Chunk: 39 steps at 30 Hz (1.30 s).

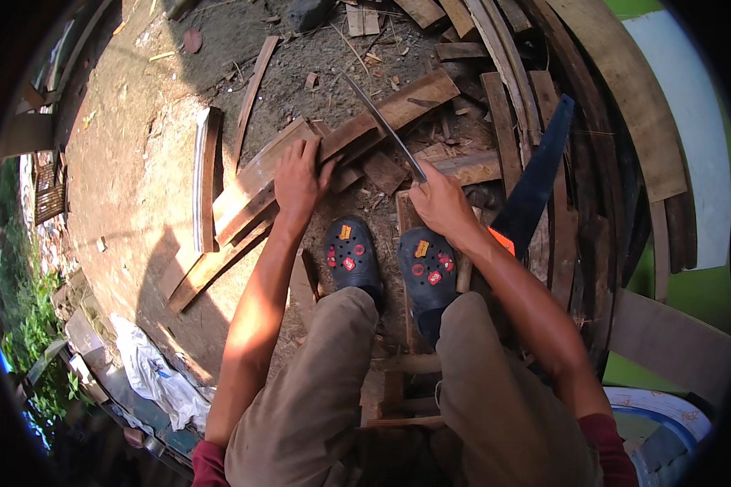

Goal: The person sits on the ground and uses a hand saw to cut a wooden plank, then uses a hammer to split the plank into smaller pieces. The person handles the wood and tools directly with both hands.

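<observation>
My left hand (299, 180) grips a brown wooden plank (352, 136), its fingers over the wood and its thumb at the near side. This plank slants from lower left to upper right across other boards. In my right hand (443, 201) is a long, thin-bladed machete (388, 130), seen nearly edge-on. Its blade points up and left, crossing over the plank; the fist hides the handle. I cannot tell whether the blade touches the wood. Beside my right forearm leans a handsaw (536, 183) with a dark blade and an orange handle, mostly hidden.
My dark clogs (351, 253) stand close behind the plank. A short board (206, 178) lies to the left, near a thin strip (254, 101). Several timbers (577, 146) are stacked along the right. A white sack (158, 369) lies at lower left, and a blue-rimmed tub (666, 418) at lower right.
</observation>
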{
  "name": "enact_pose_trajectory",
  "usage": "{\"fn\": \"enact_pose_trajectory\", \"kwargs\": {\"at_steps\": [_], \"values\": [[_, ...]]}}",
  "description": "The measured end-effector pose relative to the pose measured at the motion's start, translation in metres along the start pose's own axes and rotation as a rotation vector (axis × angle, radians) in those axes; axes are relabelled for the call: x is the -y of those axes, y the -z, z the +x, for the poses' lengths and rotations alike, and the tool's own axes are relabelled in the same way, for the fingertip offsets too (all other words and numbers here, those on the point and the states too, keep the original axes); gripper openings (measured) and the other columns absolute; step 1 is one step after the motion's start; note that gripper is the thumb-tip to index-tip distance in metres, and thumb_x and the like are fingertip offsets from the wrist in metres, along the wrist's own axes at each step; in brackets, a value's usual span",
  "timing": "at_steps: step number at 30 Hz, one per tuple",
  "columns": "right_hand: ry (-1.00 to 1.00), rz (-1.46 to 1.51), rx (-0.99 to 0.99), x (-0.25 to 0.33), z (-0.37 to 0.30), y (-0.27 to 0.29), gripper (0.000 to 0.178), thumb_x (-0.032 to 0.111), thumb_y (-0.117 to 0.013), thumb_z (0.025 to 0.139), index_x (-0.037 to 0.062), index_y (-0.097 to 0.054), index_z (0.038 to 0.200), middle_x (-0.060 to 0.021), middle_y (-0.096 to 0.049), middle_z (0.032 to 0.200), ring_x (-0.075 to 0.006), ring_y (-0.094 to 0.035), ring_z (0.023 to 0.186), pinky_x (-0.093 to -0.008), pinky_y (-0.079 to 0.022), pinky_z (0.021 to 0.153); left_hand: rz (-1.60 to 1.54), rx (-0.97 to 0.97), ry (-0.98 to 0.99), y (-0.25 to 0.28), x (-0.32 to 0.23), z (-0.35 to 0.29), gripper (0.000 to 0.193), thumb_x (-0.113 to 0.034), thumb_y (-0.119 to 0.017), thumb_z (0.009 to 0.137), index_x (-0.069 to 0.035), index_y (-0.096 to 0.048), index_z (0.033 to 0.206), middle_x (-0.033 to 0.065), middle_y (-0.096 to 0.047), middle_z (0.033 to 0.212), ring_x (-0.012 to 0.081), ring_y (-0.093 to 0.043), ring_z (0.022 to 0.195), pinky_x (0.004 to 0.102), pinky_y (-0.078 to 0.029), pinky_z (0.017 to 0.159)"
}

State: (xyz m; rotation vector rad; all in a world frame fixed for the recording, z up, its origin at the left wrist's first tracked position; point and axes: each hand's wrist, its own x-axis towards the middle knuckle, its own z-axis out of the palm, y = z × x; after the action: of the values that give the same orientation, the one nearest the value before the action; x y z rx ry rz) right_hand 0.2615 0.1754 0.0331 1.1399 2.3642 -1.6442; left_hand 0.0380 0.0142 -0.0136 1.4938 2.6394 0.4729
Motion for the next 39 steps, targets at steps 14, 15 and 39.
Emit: {"fn": "enact_pose_trajectory", "kwargs": {"at_steps": [14, 15, 39], "values": [[0.092, 0.005, -0.067, -0.020, -0.006, -0.005, 0.046, 0.011, -0.060, 0.092, -0.0033, -0.056, 0.135, -0.0226, -0.059, 0.065, -0.0348, -0.060, 0.056, -0.0443, -0.048, 0.060, 0.052, -0.013, -0.019, -0.008, 0.002, 0.004, 0.048, -0.034, -0.075, 0.087, -0.008, -0.063, 0.125, 0.0120, -0.060, 0.107, 0.0312, -0.059, 0.102, 0.0421, -0.046, 0.084], [0.076, 0.005, -0.066, -0.014, -0.007, -0.003, 0.047, 0.012, -0.060, 0.092, -0.0028, -0.055, 0.135, -0.0255, -0.061, 0.071, -0.0398, -0.062, 0.066, -0.0473, -0.049, 0.065, 0.053, -0.013, -0.015, -0.006, 0.005, 0.004, 0.048, -0.034, -0.076, 0.087, -0.008, -0.063, 0.125, 0.0120, -0.060, 0.107, 0.0312, -0.059, 0.102, 0.0421, -0.046, 0.084], [0.048, 0.013, -0.144, 0.010, -0.003, 0.015, 0.040, 0.015, -0.063, 0.091, -0.0051, -0.058, 0.125, -0.0236, -0.063, 0.067, -0.0448, -0.065, 0.070, -0.0501, -0.050, 0.065, -0.167, 0.242, -0.102, 0.004, -0.016, 0.063, 0.050, -0.036, -0.079, 0.086, -0.002, -0.063, 0.118, 0.0204, -0.064, 0.116, 0.0431, -0.060, 0.108, 0.0488, -0.049, 0.088]]}}
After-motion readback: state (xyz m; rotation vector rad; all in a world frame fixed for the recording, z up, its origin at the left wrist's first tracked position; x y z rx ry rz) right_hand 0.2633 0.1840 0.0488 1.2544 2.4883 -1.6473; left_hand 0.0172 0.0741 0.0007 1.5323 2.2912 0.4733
